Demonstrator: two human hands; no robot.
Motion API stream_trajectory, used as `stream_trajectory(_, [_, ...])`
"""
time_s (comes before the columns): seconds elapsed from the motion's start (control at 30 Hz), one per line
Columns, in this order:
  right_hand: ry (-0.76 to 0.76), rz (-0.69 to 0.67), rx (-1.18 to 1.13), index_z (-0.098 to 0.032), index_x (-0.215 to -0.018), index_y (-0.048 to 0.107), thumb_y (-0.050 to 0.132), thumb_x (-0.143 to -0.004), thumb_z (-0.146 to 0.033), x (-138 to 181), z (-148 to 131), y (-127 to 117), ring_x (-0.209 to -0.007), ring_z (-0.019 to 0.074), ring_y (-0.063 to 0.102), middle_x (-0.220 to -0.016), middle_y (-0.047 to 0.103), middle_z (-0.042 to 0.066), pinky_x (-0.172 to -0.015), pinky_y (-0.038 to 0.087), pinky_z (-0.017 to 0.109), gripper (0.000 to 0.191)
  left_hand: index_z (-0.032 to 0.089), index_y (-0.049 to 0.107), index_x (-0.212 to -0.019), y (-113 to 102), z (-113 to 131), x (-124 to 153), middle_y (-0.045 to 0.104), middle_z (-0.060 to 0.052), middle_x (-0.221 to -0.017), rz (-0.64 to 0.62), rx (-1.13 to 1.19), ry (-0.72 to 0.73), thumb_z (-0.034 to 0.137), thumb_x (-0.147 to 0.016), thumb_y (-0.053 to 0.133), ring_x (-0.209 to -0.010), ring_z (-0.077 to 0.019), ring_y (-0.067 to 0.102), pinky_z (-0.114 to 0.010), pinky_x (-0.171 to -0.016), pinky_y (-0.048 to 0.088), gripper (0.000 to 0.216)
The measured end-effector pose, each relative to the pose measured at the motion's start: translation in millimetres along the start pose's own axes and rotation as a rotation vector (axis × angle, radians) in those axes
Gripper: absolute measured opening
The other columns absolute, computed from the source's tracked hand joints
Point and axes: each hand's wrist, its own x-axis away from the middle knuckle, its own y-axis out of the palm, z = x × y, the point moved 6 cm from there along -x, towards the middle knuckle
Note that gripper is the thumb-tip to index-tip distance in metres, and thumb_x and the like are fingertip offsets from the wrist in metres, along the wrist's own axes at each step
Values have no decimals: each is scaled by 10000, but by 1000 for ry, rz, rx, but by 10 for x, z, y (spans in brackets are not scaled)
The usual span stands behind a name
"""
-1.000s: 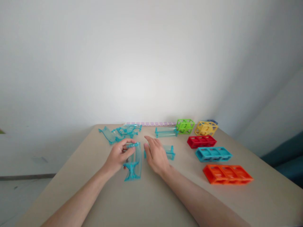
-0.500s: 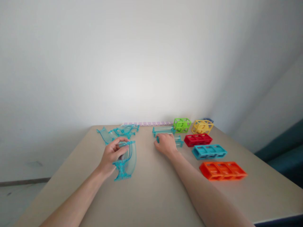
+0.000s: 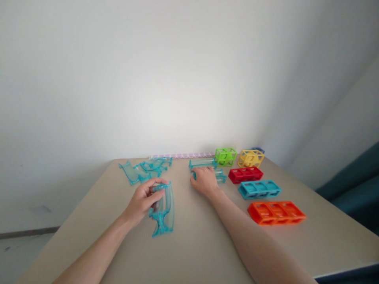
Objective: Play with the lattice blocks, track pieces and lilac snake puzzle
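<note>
My left hand (image 3: 142, 200) is closed on a curved clear-teal track piece (image 3: 164, 211), holding its far end a little above the beige table (image 3: 192, 244). My right hand (image 3: 203, 179) reaches farther out and curls over a short straight clear-teal track piece (image 3: 219, 176), fingers wrapped on it. Just beyond it lies another straight teal track piece (image 3: 203, 162).
A heap of curved teal track pieces (image 3: 142, 169) lies at the far left. Right of my hands stand a green cage block (image 3: 225, 156), a yellow one (image 3: 250, 158), then red (image 3: 245, 174), blue (image 3: 258, 189) and orange (image 3: 276, 212) long blocks. A lilac strip (image 3: 182, 155) runs along the wall.
My right hand went from beside the curved piece out to the short straight piece and closed over it. My left hand kept hold of the curved piece, shifting it slightly.
</note>
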Motion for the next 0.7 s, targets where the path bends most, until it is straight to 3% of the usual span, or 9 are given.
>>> stream_trajectory(0.13, [-15, 33, -24, -178, -1055, 678, 525, -818, -270, -8, -36, -16, -967, 272, 611, -1011, 716, 120, -934, 302, 416, 297, 183, 560, -1071, 9, -21, -11, 403, 95, -534, -24, -23, 10, 377, -812, 647, -383, -44, 386, -153, -373, 338, 335])
stream_trajectory(0.27, [-14, 116, -58, -166, -1081, 665, 515, -855, -307, 20, -110, -206, -1059, 289, 557, -1047, 688, 134, -1001, 257, 454, 305, 195, 528, -1058, 24, 8, -4, 428, 98, -535, -29, -66, 23, 381, -820, 634, -375, -52, 413, -156, -367, 360, 320])
stream_trajectory(0.33, [-41, 177, -115, -168, -1095, 646, 457, -904, -346, 87, -210, -352, -1092, 270, 533, -1076, 668, 125, -999, 282, 419, 322, 208, 489, -1058, 44, 38, 8, 467, 97, -538, -36, -92, 31, 389, -830, 616, -367, -66, 447, -171, -367, 388, 317])
stream_trajectory(0.4, [-127, 197, -287, -165, -1083, 633, 409, -938, -383, 193, -363, -458, -996, 221, 573, -1043, 665, 105, -919, 367, 345, 345, 223, 446, -1050, 62, 59, 23, 509, 93, -549, -38, -132, 47, 400, -840, 596, -358, -90, 488, -197, -367, 424, 313])
stream_trajectory(0.53, [-305, -66, -676, -178, -1168, 584, 476, -907, -486, 427, -690, -355, -653, 128, 589, -925, 680, 44, -651, 429, 249, 418, 239, 419, -1009, 63, 39, 39, 513, 94, -530, -10, -304, 110, 397, -855, 565, -380, -139, 571, -218, -381, 448, 265])
stream_trajectory(0.6, [-325, -191, -684, -187, -1230, 551, 603, -817, -485, 497, -777, -231, -636, 138, 590, -846, 680, 22, -603, 412, 239, 512, 236, 442, -991, 55, 25, 38, 511, 88, -530, 7, -428, 156, 374, -858, 558, -417, -142, 596, -211, -413, 445, 224])
stream_trajectory(0.7, [-273, -230, -620, -185, -1247, 542, 640, -763, -344, 489, -777, -116, -676, 164, 616, -807, 683, 19, -616, 410, 242, 518, 227, 476, -1024, 37, 49, 28, 523, 73, -566, 29, -550, 219, 346, -858, 552, -481, -132, 600, -213, -482, 448, 217])
